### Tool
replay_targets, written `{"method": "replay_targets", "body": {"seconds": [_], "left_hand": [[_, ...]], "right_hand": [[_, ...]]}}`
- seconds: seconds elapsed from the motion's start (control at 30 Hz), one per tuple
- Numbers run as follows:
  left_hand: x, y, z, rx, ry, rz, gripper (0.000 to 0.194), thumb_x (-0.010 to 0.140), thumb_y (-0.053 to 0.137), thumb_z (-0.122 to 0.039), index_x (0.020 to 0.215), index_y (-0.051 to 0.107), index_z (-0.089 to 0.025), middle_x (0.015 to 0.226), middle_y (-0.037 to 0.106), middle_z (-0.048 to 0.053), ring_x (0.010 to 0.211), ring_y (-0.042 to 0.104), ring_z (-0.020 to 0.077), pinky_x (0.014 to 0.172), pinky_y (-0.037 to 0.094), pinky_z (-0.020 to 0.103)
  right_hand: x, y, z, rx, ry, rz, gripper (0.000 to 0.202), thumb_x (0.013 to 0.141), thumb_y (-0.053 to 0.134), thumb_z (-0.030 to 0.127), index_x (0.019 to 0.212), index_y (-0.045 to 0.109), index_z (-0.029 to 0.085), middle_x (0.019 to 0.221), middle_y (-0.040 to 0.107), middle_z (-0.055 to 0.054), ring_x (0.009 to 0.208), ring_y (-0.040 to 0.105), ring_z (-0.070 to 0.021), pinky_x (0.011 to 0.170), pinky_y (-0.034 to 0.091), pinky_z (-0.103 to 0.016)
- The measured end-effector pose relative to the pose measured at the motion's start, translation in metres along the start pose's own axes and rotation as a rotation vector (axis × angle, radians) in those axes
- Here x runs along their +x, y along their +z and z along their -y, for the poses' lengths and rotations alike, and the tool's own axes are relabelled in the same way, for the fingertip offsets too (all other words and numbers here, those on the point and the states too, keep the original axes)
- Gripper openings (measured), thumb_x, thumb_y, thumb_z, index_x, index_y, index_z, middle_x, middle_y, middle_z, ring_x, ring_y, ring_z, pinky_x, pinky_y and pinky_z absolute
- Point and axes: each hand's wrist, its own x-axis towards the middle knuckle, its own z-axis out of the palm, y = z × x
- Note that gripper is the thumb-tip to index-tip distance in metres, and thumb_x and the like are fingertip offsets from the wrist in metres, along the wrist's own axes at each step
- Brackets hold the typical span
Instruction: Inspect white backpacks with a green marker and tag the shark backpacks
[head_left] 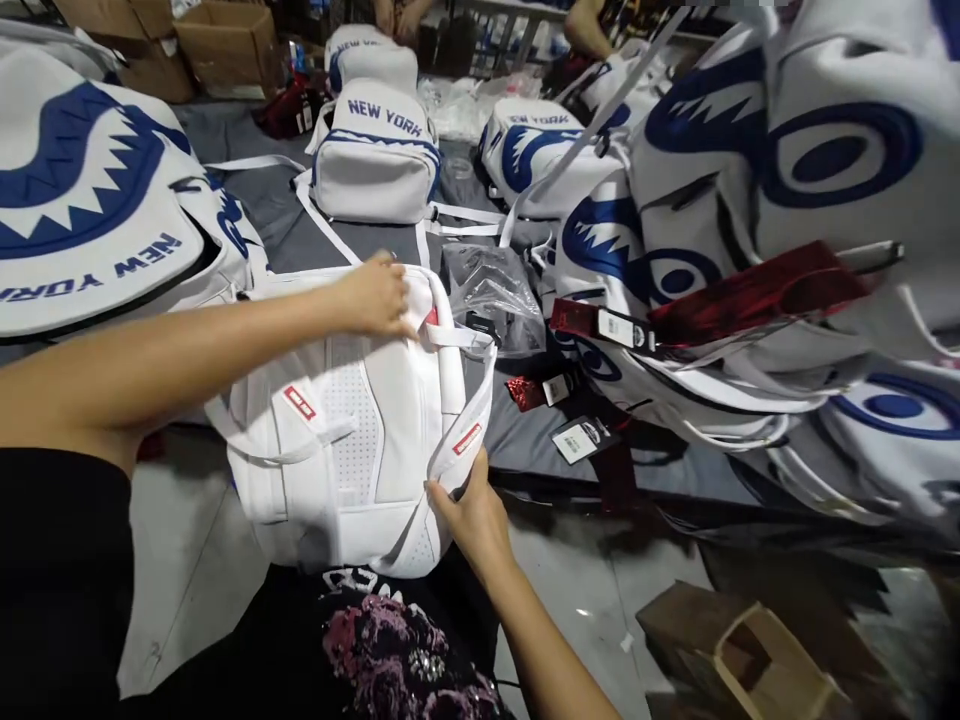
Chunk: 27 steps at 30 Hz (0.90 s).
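Observation:
A white backpack (pixel 405 420) leans upright against the table edge over my lap, its padded back panel and straps facing me. My left hand (pixel 379 298) reaches across its top, fingers curled closed on the fabric near the upper right corner; exactly what the fingertips pinch is hidden. Lower down, my right hand (pixel 476 515) grips the right shoulder strap (pixel 466 430), thumb in front, just below its small red label. The other shoulder strap (pixel 274 455) hangs loose on the left side. Just beyond the bag lies a clear plastic bag (pixel 499 295).
White and blue "NEW YORK" backpacks stand on the grey-covered table (pixel 255 220), including a small one (pixel 375 165) ahead and a large one (pixel 82 190) at left. More backpacks (pixel 705 180) pile up at right, with hanging tags (pixel 585 440). A cardboard box (pixel 739 650) sits on the floor. Other people's hands show behind.

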Motion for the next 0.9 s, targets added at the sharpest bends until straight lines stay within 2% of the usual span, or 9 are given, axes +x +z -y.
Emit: {"method": "replay_targets", "body": {"seconds": [0.1, 0.23, 0.3, 0.4, 0.5, 0.6, 0.7, 0.8, 0.9], "left_hand": [[-0.008, 0.004, 0.031, 0.015, -0.111, -0.120, 0.056, 0.092, 0.042, -0.057, 0.074, 0.072, -0.014, 0.089, 0.068, 0.005, 0.102, 0.058, 0.0229, 0.106, 0.033, 0.048], [-0.025, 0.003, 0.010, -0.036, -0.086, -0.165, 0.047, 0.085, 0.057, -0.059, 0.081, 0.073, -0.015, 0.097, 0.067, 0.008, 0.116, 0.049, 0.0313, 0.109, 0.029, 0.055], [-0.032, 0.003, -0.013, -0.074, -0.014, -0.141, 0.037, 0.080, 0.068, -0.054, 0.084, 0.071, -0.018, 0.095, 0.068, 0.009, 0.112, 0.050, 0.0311, 0.109, 0.027, 0.055], [-0.037, 0.004, -0.038, -0.136, 0.038, -0.090, 0.034, 0.079, 0.071, -0.049, 0.088, 0.070, -0.017, 0.091, 0.068, 0.008, 0.099, 0.055, 0.0276, 0.108, 0.029, 0.053], [-0.036, 0.006, -0.049, -0.152, 0.007, -0.097, 0.030, 0.077, 0.074, -0.042, 0.088, 0.070, -0.015, 0.090, 0.068, 0.008, 0.096, 0.056, 0.0274, 0.108, 0.030, 0.054], [-0.042, 0.012, -0.053, -0.148, -0.032, -0.165, 0.024, 0.078, 0.074, -0.035, 0.088, 0.068, -0.014, 0.092, 0.068, 0.008, 0.099, 0.056, 0.0270, 0.110, 0.030, 0.054], [-0.054, 0.023, -0.059, -0.158, -0.047, -0.266, 0.020, 0.083, 0.069, -0.034, 0.089, 0.067, -0.016, 0.093, 0.067, 0.006, 0.103, 0.054, 0.0260, 0.112, 0.031, 0.055], [-0.062, 0.034, -0.066, -0.194, -0.052, -0.338, 0.015, 0.087, 0.066, -0.032, 0.086, 0.066, -0.017, 0.092, 0.065, 0.006, 0.105, 0.052, 0.0255, 0.114, 0.030, 0.057], [-0.058, 0.035, -0.071, -0.258, -0.076, -0.326, 0.011, 0.085, 0.067, -0.027, 0.085, 0.066, -0.016, 0.091, 0.065, 0.006, 0.105, 0.052, 0.0260, 0.114, 0.031, 0.059]], "right_hand": [[0.006, -0.005, -0.001, 0.028, -0.018, 0.027, 0.090, 0.086, 0.060, 0.046, 0.154, 0.012, 0.012, 0.112, 0.071, -0.016, 0.091, 0.070, -0.0328, 0.071, 0.049, -0.036], [0.000, -0.037, -0.008, 0.161, -0.073, 0.128, 0.094, 0.077, 0.071, 0.043, 0.154, 0.024, 0.016, 0.091, 0.073, -0.007, 0.080, 0.069, -0.0276, 0.068, 0.050, -0.035], [-0.009, -0.062, 0.001, 0.309, -0.141, -0.024, 0.086, 0.076, 0.073, 0.040, 0.150, 0.034, 0.017, 0.084, 0.071, -0.003, 0.073, 0.068, -0.0230, 0.069, 0.052, -0.035], [-0.015, -0.092, 0.042, 0.672, -0.379, -0.419, 0.056, 0.090, 0.061, 0.038, 0.141, 0.046, 0.024, 0.085, 0.068, -0.001, 0.067, 0.065, -0.0163, 0.064, 0.054, -0.032], [0.003, -0.095, 0.088, 0.867, -0.686, -0.616, 0.046, 0.097, 0.048, 0.049, 0.138, 0.048, 0.027, 0.092, 0.068, -0.003, 0.072, 0.067, -0.0165, 0.061, 0.056, -0.031], [0.036, -0.076, 0.101, 0.635, -0.785, -0.693, 0.053, 0.096, 0.043, 0.061, 0.127, 0.058, 0.021, 0.080, 0.068, -0.003, 0.070, 0.068, -0.0179, 0.063, 0.054, -0.031], [0.055, -0.057, 0.083, 0.351, -0.695, -0.743, 0.052, 0.095, 0.044, 0.061, 0.113, 0.066, 0.017, 0.066, 0.065, -0.001, 0.058, 0.064, -0.0162, 0.060, 0.049, -0.029], [0.054, -0.050, 0.066, 0.184, -0.697, -0.606, 0.043, 0.092, 0.056, 0.056, 0.104, 0.069, 0.017, 0.067, 0.069, -0.002, 0.060, 0.064, -0.0167, 0.060, 0.047, -0.028], [0.046, -0.056, 0.068, 0.046, -0.747, -0.427, 0.030, 0.090, 0.062, 0.048, 0.096, 0.071, 0.020, 0.078, 0.073, -0.004, 0.071, 0.068, -0.0191, 0.082, 0.049, -0.036]]}}
